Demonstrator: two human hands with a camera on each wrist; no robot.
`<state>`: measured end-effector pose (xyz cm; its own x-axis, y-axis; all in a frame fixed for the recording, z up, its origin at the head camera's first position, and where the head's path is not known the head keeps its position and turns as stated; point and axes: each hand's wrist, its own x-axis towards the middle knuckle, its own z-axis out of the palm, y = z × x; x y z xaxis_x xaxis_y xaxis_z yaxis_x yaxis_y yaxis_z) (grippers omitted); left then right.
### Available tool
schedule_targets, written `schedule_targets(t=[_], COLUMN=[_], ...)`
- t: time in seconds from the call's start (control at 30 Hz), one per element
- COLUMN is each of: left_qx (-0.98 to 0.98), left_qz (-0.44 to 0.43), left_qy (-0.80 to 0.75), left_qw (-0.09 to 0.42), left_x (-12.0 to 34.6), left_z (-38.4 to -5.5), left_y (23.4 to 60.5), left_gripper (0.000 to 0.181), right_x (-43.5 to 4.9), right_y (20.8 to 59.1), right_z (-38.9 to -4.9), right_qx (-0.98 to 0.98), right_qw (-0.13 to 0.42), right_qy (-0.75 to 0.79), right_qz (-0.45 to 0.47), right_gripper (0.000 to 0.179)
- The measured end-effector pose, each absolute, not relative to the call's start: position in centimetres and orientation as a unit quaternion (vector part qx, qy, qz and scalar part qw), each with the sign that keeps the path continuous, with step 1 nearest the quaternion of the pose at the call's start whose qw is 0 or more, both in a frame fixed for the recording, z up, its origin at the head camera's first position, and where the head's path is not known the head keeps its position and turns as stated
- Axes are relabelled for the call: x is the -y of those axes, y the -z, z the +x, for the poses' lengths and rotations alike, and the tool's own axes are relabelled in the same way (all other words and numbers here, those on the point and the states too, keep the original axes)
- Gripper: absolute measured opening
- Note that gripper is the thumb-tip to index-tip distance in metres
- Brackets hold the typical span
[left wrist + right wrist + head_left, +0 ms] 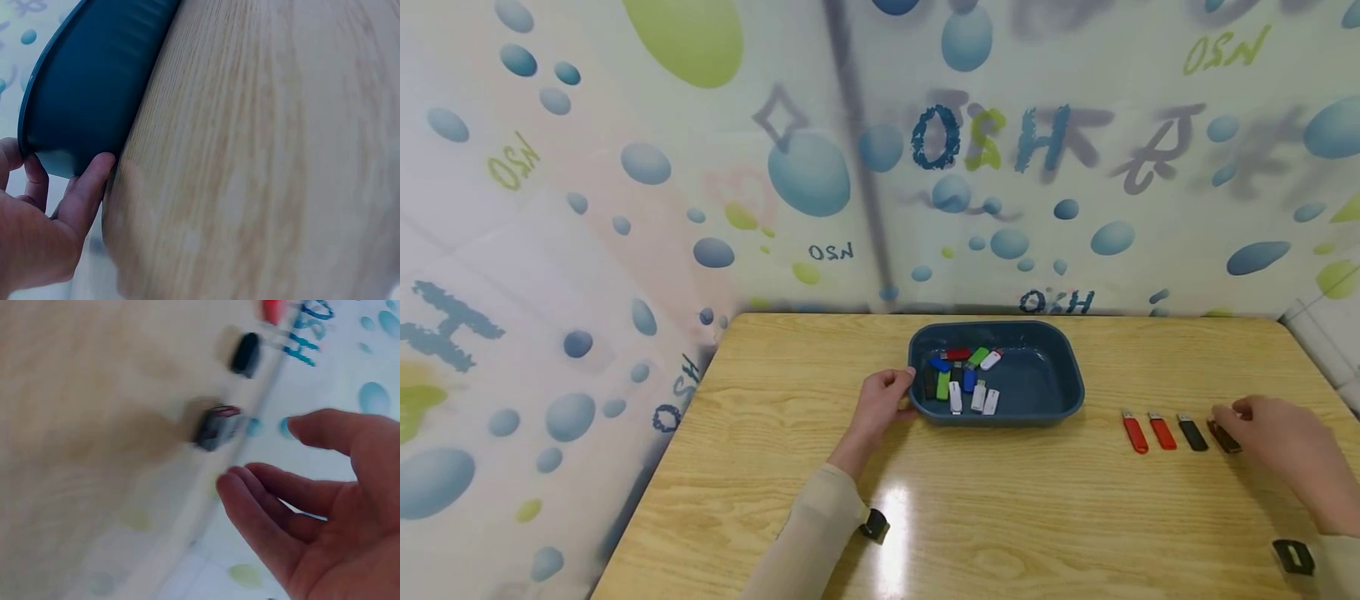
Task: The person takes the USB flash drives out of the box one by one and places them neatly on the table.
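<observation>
At the far edge of a wooden table, we see a blue tray with its back rim close to a printed wall, which bars movement beyond. Our left hand grips the tray's left end, a finger pressed to its outer side. Our right hand is open at the dark brown stick, thumb and fingers parted (the right wrist view, though blurred, shows a gap between them and the stick). That stick ends a row on the tabletop, to the right of the tray: beside it lie a black stick and two red sticks, all apart. A strip of wood runs between row and tray, and a broad stretch of table spreads before us. The tray's raised rim stands between the row and a cluster of coloured sticks gathered at its left; its floor shows on the right. Black straps circle both our sleeves.
</observation>
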<state>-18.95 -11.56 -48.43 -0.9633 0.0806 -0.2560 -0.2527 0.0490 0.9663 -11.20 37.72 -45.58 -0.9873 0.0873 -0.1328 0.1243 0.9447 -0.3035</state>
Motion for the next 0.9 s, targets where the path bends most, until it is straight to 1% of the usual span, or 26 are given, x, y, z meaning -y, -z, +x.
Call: schedule_targets(t=[0.13, 0.2, 0.3, 0.37, 0.5, 0.6, 0.7, 0.77, 0.9], left_qx=[-0.714, -0.715, -0.716, -0.715, -0.718, -0.719, -0.718, -0.717, -0.717], left_qz=[-0.063, -0.065, -0.063, -0.064, -0.064, -0.064, -0.063, -0.063, -0.065], left_qy=[-0.686, -0.686, -0.685, -0.685, -0.681, -0.68, -0.682, -0.684, -0.683], left_qw=[0.12, 0.119, 0.12, 0.122, 0.129, 0.129, 0.124, 0.12, 0.119], left_x=[11.6, 11.6, 11.5, 11.5, 11.4, 11.4, 11.4, 11.4, 11.3], left_z=[-18.9, -18.9, -18.9, -19.0, -19.2, -19.2, -19.1, -19.0, -18.9], left_y=[48.3, 48.2, 48.3, 48.3, 48.3, 48.3, 48.3, 48.3, 48.1], left_gripper=[0.044, 0.044, 0.044, 0.043, 0.042, 0.042, 0.043, 0.044, 0.044], right_x=[-35.7, -34.5, -32.5, -31.1, -28.1, -25.9, -23.7, -22.2, -19.6], right_y=[43.9, 42.6, 41.1, 40.4, 39.4, 39.0, 38.9, 39.0, 39.6], right_z=[-11.3, -11.7, -12.2, -12.4, -13.0, -13.6, -14.1, -14.5, -15.5], right_qx=[-0.985, -0.984, -0.982, -0.979, -0.97, -0.966, -0.965, -0.967, -0.97], right_qw=[-0.008, -0.019, -0.04, -0.055, -0.096, -0.104, -0.101, -0.09, -0.048], right_qy=[0.169, 0.174, 0.185, 0.195, 0.214, 0.222, 0.222, 0.218, 0.208], right_qz=[0.044, 0.035, 0.009, -0.011, -0.055, -0.078, -0.093, -0.1, -0.113], right_gripper=[0.039, 0.04, 0.047, 0.045, 0.035, 0.031, 0.029, 0.029, 0.03])
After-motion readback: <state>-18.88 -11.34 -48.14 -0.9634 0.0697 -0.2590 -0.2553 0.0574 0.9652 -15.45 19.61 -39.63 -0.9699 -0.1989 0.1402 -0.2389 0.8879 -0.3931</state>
